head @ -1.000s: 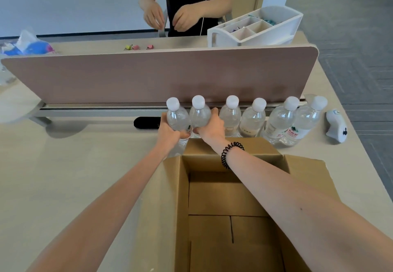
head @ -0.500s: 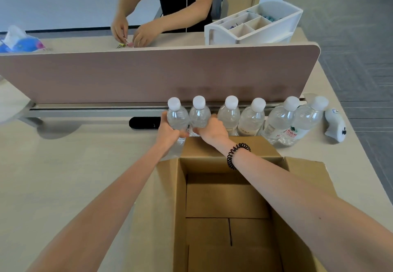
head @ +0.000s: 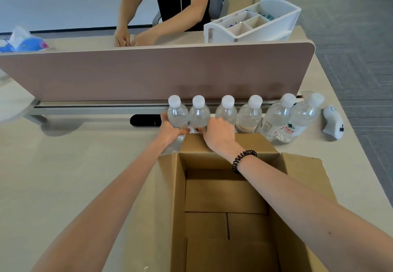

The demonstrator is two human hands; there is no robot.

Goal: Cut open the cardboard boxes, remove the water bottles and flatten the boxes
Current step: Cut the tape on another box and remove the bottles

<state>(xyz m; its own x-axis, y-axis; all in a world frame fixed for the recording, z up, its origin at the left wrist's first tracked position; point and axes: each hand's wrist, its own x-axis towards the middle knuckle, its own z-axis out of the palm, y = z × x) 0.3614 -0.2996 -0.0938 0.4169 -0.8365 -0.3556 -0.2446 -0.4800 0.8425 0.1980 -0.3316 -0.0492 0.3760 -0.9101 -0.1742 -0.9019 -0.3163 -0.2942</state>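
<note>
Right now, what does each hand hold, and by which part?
The left hand grips the leftmost bottle around its lower body; the right hand grips the next bottle, also low on its body.

Both forearms are bare as far as the view shows them. The left forearm (head: 110,203) comes in from the 7 o'clock corner, and the right forearm (head: 308,203) from about 4 o'clock. A black band (head: 243,161) of coiled cord, like a spiral hair tie, sits around the right wrist. Its loops are glossy and tightly packed. It lies just behind the right grip (head: 219,131), toward 5 o'clock from it. A small dark spot (head: 329,233) marks the top of the right forearm, further toward 4 o'clock from the band. The left grip (head: 171,128) and its wrist are bare.
</note>
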